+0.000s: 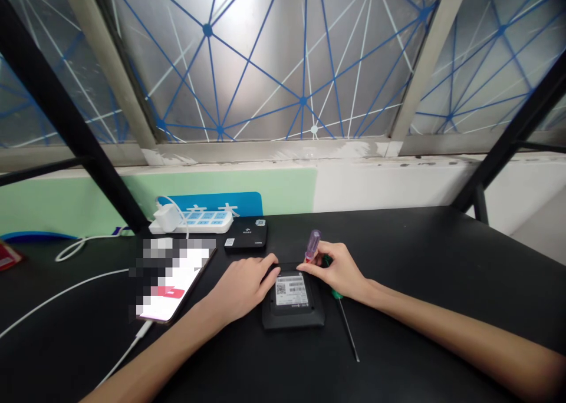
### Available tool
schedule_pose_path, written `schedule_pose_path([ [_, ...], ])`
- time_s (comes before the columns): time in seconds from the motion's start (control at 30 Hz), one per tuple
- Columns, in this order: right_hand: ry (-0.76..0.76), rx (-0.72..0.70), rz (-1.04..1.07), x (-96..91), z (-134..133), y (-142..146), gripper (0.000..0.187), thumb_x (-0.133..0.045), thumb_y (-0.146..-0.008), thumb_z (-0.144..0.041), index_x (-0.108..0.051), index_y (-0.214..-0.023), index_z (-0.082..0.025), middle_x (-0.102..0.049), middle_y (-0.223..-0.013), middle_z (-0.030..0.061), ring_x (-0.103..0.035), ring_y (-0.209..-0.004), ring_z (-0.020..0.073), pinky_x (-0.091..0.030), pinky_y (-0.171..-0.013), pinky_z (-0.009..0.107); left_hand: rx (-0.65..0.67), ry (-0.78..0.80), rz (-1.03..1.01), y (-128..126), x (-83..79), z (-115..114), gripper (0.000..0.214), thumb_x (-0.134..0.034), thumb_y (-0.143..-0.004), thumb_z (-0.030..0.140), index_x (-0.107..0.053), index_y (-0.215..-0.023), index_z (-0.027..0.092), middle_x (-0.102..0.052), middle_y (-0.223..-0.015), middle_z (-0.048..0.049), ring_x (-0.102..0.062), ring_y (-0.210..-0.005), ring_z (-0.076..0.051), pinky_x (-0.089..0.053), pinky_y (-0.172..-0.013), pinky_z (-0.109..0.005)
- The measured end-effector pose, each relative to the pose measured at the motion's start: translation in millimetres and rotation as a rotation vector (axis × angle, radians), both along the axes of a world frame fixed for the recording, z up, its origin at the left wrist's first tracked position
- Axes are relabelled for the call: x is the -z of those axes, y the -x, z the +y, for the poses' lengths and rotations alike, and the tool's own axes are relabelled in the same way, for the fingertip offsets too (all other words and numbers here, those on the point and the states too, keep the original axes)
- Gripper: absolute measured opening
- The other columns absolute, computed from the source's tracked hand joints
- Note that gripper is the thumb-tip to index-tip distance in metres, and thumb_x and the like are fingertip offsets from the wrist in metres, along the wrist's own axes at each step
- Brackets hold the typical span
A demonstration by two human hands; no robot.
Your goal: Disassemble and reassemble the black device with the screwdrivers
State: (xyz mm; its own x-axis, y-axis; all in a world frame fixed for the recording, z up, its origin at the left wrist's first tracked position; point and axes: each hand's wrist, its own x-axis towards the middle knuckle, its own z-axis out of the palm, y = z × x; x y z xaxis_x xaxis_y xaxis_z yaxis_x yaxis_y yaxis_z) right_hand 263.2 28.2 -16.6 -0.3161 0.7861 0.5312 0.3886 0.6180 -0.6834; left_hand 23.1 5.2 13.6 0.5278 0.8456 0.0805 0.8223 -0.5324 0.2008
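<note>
We see a black surface (398, 244) carrying a white power strip (191, 221) with 1 white charger (164, 217) plugged in, and just beside it a black square box (246, 233). A smartphone (170, 279) lies at an angle, its screen pixelated, with a white cable (128, 347) running from its lower end. Behind stands a green-and-white wall (247, 191) with a blue sign (216, 204), below a window (265, 67) crossed by blue lines, and 2 black bars (57, 96) slant across our view.

Bright daylight through the window (260, 67), glare at its top, wide-angle edge distortion
</note>
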Motion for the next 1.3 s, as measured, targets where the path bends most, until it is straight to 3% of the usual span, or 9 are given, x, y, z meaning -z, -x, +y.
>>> schedule_pose_path([
  [0.4,0.015,-0.031,0.042,1.1,-0.4,-0.7,0.026,-0.077,-0.079,-0.038,-0.065,-0.072,-0.016,-0.061,-0.065,0.0,-0.053,-0.057,0.0126,-0.044,-0.056,0.025,-0.012,-0.018,0.042,-0.6,-2.8,-2.2,0.031,-0.03,-0.103,0.039,-0.056,-0.111,0.023,-0.069,-0.087,-0.0038,-0.069,-0.079,-0.024,-0.043,-0.065,-0.03],
  [0.77,-0.026,-0.013,0.062,-2.1,-1.8,-1.5,0.024,-0.07,-0.085,-0.037,-0.067,-0.076,-0.016,-0.06,-0.064,0.0003,-0.05,-0.055,0.0123,-0.043,-0.055,0.026,-0.025,-0.122,0.19,8.4,-14.1,1.7,0.033,-0.039,-0.097,0.043,-0.053,-0.079,0.02,-0.066,-0.073,-0.0029,-0.063,-0.064,-0.022,-0.032,-0.053,-0.03],
  [0.97,0.003,-0.029,0.045,-2.1,-1.2,-2.3,0.024,-0.069,-0.085,-0.037,-0.066,-0.075,-0.016,-0.06,-0.063,-0.0003,-0.05,-0.055,0.0117,-0.042,-0.055,0.025,0.0,-0.101,0.229,14.4,-19.6,4.2,0.035,-0.036,-0.098,0.041,-0.048,-0.072,0.02,-0.062,-0.068,-0.0018,-0.059,-0.058,-0.019,-0.025,-0.051,-0.03],
  [1.3,-0.01,0.0,0.068,-2.7,-2.6,-3.5,0.027,-0.068,-0.086,-0.037,-0.061,-0.069,-0.016,-0.061,-0.061,0.0003,-0.052,-0.056,0.0129,-0.044,-0.056,0.027,0.05,0.019,0.152,14.9,-21.6,-2.7,0.043,-0.038,-0.095,0.04,-0.044,-0.057,0.02,-0.056,-0.057,-0.0025,-0.055,-0.053,-0.018,-0.028,-0.05,-0.03],
])
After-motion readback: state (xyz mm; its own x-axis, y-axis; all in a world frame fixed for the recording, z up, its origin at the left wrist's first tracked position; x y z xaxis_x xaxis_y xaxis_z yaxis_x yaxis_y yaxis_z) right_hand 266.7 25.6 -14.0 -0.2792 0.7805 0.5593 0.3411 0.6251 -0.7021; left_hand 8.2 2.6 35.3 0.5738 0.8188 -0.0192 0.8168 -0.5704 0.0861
